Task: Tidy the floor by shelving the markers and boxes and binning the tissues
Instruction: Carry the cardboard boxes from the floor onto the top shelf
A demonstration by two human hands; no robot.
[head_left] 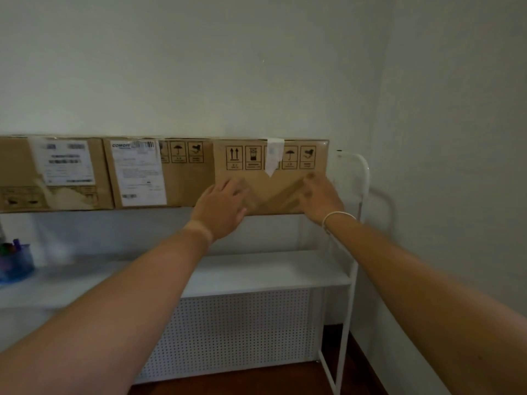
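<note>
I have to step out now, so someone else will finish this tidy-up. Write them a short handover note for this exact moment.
Left hand and right hand: both flat, fingers straight, against the front of the right-hand box on the top shelf.
Three boxes stand in a row up there: left box, middle box and this one.
Markers sit in a blue holder on the lower shelf.
Left: tissues and bin are out of view; check the floor.

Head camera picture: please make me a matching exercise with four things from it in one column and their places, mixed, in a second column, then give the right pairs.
Things:
1. right box
2. middle box
3. blue pot of markers
4. bracelet

Places:
A. lower shelf, far left
B. right wrist
C. top shelf, under both hands
D. top shelf, between two other boxes

Pairs: 1-C, 2-D, 3-A, 4-B
</note>
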